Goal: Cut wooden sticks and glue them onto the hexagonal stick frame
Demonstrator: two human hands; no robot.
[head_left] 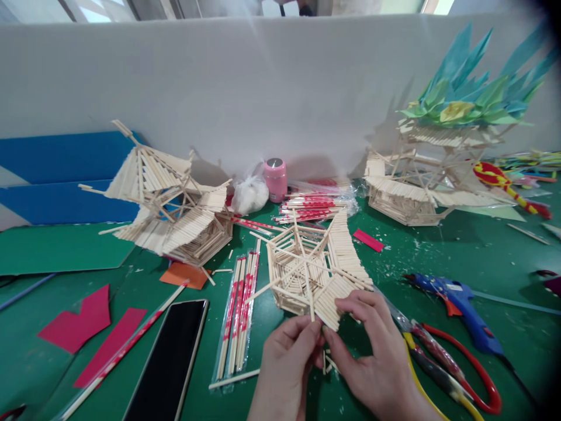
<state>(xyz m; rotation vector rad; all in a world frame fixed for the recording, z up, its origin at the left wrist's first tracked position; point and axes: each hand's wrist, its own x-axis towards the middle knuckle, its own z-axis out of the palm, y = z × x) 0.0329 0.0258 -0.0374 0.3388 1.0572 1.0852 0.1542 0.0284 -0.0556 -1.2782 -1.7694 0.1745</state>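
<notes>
My left hand [287, 365] and my right hand [372, 354] meet at the near edge of a hexagonal model built from wooden sticks [313, 266]. The left thumb and forefinger pinch a thin stick that leans against the model. My right hand's fingers curl over the slanted stick panel on the model's near right side, holding it. Short loose sticks [326, 362] lie on the green mat [438, 251] just below both hands.
A black phone [169, 362] and wrapped chopsticks [239, 310] lie to the left. A blue glue gun [460, 301] and red-handled scissors [460, 368] lie right. Two more stick models [169, 204] [421, 187], a pink jar [276, 178], red paper scraps [79, 321] and a white partition [263, 82] stand behind.
</notes>
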